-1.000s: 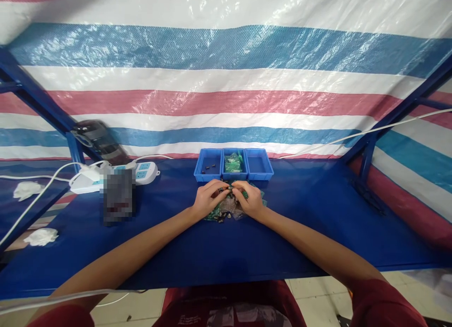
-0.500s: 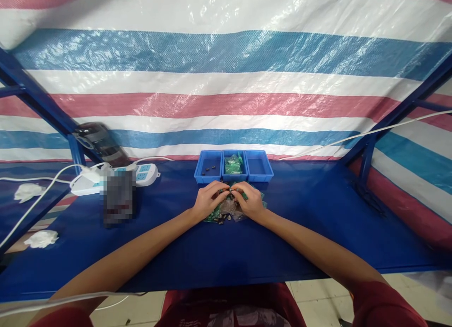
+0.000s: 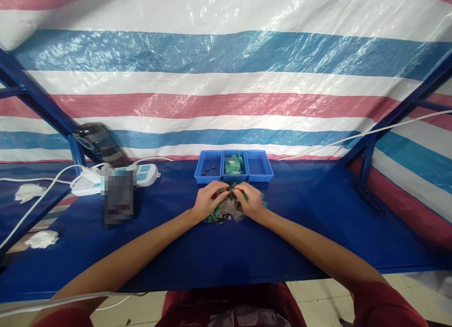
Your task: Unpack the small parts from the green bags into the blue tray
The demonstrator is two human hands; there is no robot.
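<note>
My left hand (image 3: 211,198) is curved over the left side of a small heap, its thumb and index fingertips slightly apart with nothing visible between them. Opposite it, my right hand (image 3: 250,198) is closed in a pinch on something too small to make out. Under and between the hands lie clear plastic bags (image 3: 229,206) with brownish contents and green pieces (image 3: 213,217). Small dark and metallic parts (image 3: 221,219) are scattered at the heap's near edge.
Behind the hands stand three joined blue bins: the left bin (image 3: 200,177) holds a few small dark parts, and the middle one a green bag (image 3: 233,164). The right bin (image 3: 259,176) adjoins them. A power strip (image 3: 150,174), blurred dark object (image 3: 119,197) and bottle (image 3: 100,141) stand left.
My left thumb and index finger have parted slightly, and the fingertips of the two hands have drawn a little apart. The bins and heap look the same.
</note>
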